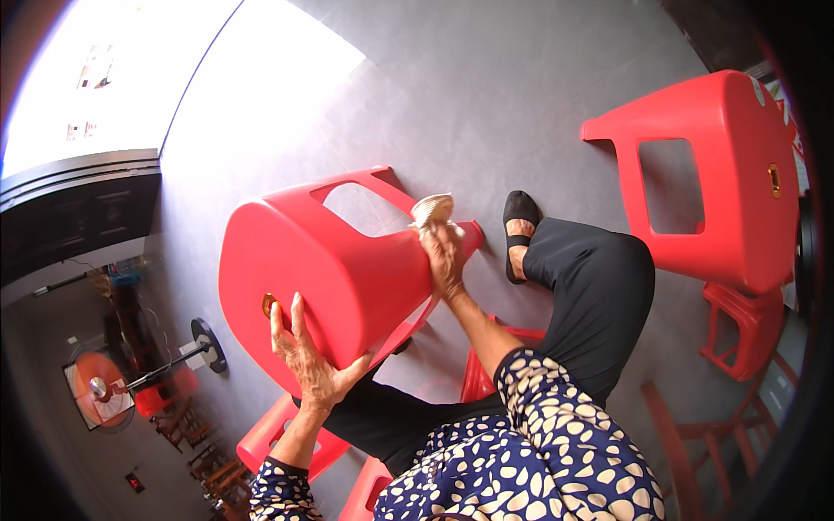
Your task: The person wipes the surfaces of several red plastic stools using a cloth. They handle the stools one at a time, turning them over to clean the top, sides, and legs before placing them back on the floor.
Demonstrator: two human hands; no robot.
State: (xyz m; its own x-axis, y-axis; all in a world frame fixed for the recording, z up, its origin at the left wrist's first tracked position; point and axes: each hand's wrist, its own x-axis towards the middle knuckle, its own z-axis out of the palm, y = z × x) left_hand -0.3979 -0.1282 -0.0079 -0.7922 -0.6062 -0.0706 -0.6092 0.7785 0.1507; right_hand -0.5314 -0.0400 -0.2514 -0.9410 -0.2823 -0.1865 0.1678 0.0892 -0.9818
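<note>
A red plastic stool [287, 260] with a gold-rimmed slot in its seat stands tilted on the floor between the person's legs. My left hand [313, 365] rests spread on the seat, its fingertips beside the slot and its thumb over the rim. Against the stool's leg, my right hand [444, 254] presses a crumpled whitish cloth [433, 208]. Part of the cloth lies hidden under the fingers.
Another red stool [710, 176] stands at the right, with a smaller red stool [743, 325] beside it. A wooden chair [710, 430] is at the lower right. More red stools [293, 430] stand close around the legs. A pedestal fan [98, 389] is at the far left.
</note>
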